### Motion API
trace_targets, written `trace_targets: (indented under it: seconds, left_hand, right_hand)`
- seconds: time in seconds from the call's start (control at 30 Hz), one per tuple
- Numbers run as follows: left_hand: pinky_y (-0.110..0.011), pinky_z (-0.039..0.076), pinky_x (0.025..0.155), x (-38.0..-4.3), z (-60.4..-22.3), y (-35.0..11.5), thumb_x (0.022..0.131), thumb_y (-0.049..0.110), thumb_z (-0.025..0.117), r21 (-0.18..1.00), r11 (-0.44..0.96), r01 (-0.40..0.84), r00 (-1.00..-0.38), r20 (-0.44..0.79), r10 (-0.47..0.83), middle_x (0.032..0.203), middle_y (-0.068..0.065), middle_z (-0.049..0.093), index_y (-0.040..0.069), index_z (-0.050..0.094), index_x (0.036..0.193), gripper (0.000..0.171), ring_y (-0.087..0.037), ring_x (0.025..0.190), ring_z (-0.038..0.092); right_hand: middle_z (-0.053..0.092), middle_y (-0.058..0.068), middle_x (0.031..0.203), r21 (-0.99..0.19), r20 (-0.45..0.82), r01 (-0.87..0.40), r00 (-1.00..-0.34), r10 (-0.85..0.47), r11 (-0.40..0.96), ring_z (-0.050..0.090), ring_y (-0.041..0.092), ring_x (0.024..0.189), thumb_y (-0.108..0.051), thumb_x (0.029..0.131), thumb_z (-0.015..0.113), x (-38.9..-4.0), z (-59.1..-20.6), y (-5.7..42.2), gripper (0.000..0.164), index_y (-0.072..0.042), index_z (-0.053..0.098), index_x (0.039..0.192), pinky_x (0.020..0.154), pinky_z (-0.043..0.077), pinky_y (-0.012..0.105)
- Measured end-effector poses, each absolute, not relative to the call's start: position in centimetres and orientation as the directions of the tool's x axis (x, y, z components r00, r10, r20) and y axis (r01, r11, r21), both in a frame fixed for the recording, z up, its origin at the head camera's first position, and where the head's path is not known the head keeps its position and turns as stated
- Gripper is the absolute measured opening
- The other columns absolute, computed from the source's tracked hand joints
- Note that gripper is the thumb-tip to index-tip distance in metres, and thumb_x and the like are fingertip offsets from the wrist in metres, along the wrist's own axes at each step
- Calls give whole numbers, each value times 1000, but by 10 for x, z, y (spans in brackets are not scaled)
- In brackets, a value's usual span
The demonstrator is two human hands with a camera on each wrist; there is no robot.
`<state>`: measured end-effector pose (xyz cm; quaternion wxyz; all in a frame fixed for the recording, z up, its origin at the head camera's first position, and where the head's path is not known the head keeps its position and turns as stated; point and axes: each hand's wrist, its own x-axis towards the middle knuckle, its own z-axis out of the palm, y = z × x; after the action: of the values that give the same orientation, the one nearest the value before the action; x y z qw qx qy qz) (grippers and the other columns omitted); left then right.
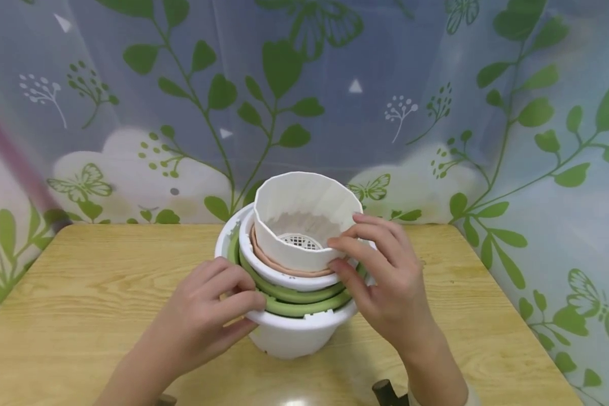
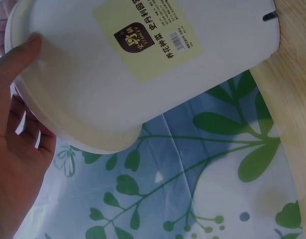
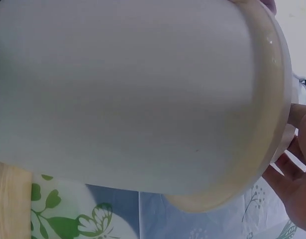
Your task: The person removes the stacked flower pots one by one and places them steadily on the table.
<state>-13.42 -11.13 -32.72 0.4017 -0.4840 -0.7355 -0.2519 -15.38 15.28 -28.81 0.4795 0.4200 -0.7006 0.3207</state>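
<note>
A stack of nested flower pots stands on the wooden table. Outermost is a large white pot (image 1: 294, 338), whose label (image 2: 148, 40) shows in the left wrist view. Inside it sit green pots (image 1: 296, 310), a smaller white pot (image 1: 284, 277) and a peach-coloured pot (image 1: 269, 260). On top, a faceted white pot (image 1: 309, 197) with a mesh bottom rises above the others. My right hand (image 1: 391, 276) pinches this top pot's near right rim between thumb and fingers. My left hand (image 1: 208, 316) grips the large pot's rim at the near left, thumb on the outside.
The wooden table (image 1: 122, 282) reaches back to a patterned curtain (image 1: 335, 113) with leaves and butterflies, which also hangs along the right side. A short dark stick-like piece (image 1: 384, 390) shows at the bottom edge near my right forearm.
</note>
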Motion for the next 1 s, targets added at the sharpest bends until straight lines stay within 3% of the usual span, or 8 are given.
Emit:
trace_targets:
  seconds: [0.27,0.57,0.8,1.0]
  left_hand:
    - [-27,43,74,-133,-328,-112,80,14,78,-7,400,917,-216,832,510,89,4,60,17,68,88,13,-17,83,54]
    - [-27,43,74,-135,-325,-112,77,12,79,-17,393,919,-205,833,514,89,3,60,16,68,88,16,-17,84,54]
    - [-26,43,74,-133,-326,-114,88,19,75,6,404,915,-235,822,519,91,4,60,17,69,89,7,-16,85,53]
    - [-26,44,74,-133,-328,-113,87,20,76,12,409,912,-240,826,510,91,3,61,17,69,89,8,-17,85,54]
  right_hand:
    - [66,10,93,5,945,-890,-145,-293,456,62,37,100,-22,95,69,-147,-288,149,17,-6,74,99,99,50,38]
    - [68,13,93,59,956,-889,-82,-283,455,64,37,95,-18,94,70,-147,-283,145,16,-4,76,99,96,52,38]
    - [68,13,91,41,964,-887,-86,-251,461,64,37,96,-19,92,71,-149,-288,144,19,-1,74,97,96,52,38]
    - [69,13,90,35,972,-885,-79,-223,463,65,37,94,-19,91,73,-154,-291,146,19,0,75,95,97,52,41]
